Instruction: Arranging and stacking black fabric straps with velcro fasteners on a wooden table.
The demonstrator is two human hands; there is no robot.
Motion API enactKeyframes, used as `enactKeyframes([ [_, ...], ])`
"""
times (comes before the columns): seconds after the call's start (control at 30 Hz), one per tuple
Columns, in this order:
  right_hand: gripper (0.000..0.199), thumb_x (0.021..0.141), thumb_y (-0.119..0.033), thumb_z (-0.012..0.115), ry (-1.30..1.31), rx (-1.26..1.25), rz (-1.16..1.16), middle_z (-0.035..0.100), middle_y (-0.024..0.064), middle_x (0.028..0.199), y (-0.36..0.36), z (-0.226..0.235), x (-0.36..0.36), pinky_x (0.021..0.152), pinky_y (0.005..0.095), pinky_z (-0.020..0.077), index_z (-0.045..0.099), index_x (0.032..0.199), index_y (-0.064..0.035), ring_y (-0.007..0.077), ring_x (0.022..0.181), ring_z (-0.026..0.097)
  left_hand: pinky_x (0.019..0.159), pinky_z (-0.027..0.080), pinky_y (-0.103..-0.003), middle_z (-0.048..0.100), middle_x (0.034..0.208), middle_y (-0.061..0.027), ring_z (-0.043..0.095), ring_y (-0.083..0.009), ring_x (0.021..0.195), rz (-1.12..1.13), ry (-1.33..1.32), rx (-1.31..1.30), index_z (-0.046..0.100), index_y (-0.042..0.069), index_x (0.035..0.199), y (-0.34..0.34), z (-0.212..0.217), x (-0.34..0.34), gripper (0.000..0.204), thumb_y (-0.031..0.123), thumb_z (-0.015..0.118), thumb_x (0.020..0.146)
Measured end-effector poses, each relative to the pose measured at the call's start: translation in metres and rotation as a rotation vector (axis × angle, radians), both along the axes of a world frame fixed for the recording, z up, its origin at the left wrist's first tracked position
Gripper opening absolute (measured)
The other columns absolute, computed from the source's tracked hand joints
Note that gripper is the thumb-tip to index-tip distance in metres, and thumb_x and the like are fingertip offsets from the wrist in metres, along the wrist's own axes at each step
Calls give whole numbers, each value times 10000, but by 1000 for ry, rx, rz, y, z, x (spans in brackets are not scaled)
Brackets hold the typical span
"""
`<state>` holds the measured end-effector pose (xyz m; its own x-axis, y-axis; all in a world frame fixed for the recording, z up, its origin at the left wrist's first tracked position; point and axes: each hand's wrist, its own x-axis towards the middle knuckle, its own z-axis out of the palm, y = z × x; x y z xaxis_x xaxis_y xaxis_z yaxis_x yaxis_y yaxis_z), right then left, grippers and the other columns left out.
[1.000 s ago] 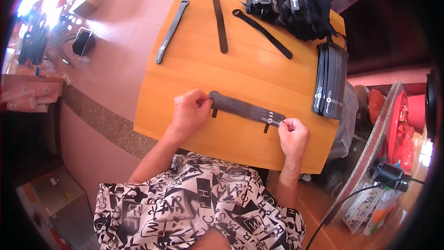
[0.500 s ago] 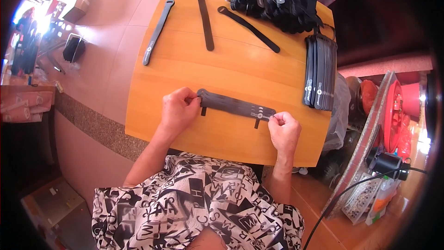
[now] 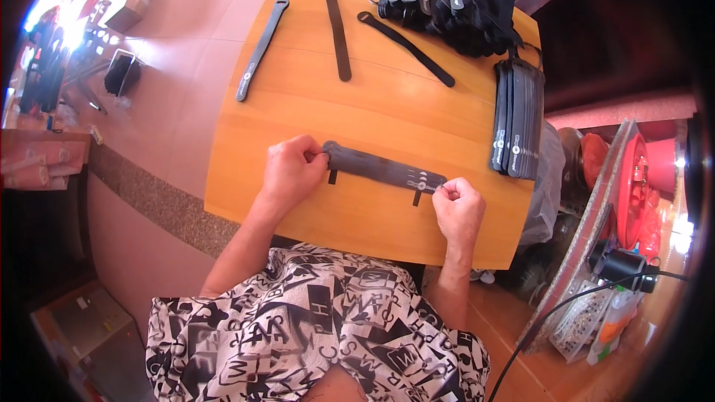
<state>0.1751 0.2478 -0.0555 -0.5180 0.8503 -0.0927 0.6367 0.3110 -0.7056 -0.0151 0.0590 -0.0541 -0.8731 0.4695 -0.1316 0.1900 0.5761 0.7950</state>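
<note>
Small workshop: wooden worktable (image 3: pixel 313 104) stacked with black straps (image 3: pixel 454 0).

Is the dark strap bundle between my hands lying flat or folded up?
Flat: the strap bundle lies stretched along the table, left hand and right hand pinching its ends.

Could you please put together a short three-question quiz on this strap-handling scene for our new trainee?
1. True or false: both hands grip the ends of one bundle of straps.
2. How many single straps lie apart at the far side of the wooden table?
3. Which lies nearest the right hand: A) the neat stack of straps, B) the loose heap of straps?

Key:
1. True; the left hand pinches one end, the right hand the other.
2. Three.
3. A.
</note>
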Motion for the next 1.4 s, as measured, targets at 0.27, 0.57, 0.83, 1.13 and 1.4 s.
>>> enactKeyframes([
  [0.27, 217, 699, -84, 682, -124, 141, 10, 592, 98, 566, -6, 11, -6, 532, 383, 472, 537, 856, -45, 286, 541, 613, 605, 512, -373, 637, 648, -161, 645, -311, 631, -114, 35, -276, 660, 7, 710, -5, 12, -9, 222, 223, 704, 738],
  [0.57, 217, 775, -34, 656, 75, -119, 69, 572, 105, 598, 3, 3, 15, 539, 369, 468, 568, 970, -3, 265, 529, 577, 595, 508, -374, 641, 687, -171, 639, -315, 639, -81, -69, -146, 667, -7, 784, -21, 17, -13, 252, 241, 710, 775],
  [0.83, 267, 791, -39, 624, 177, 572, 562, 627, 161, 1075, -39, 25, -1, 872, 426, 484, 626, 1051, 22, 318, 1014, 600, 890, 450, -425, 561, 1174, -201, 545, -337, 1068, -500, 517, 120, 580, -12, 1110, -17, 26, 47, 405, 196, 696, 783],
  [1.13, 452, 867, -212, 595, -1, 483, 749, 501, 161, 1339, -47, -2, 0, 1076, 483, 309, 533, 1264, -4, 316, 1285, 435, 1126, 160, -519, 334, 1442, -226, 230, -377, 1389, -701, 524, -207, 444, 26, 1338, -23, 3, 46, 616, 435, 529, 885],
  [1.4, 351, 917, -190, 556, 110, 223, 618, 573, 140, 1268, -10, 9, 23, 1090, 461, 285, 576, 1225, -21, 298, 1231, 500, 1142, 163, -452, 420, 1406, -191, 308, -300, 1371, -601, -48, 147, 440, -3, 1339, -30, 7, 14, 453, 262, 446, 972],
])
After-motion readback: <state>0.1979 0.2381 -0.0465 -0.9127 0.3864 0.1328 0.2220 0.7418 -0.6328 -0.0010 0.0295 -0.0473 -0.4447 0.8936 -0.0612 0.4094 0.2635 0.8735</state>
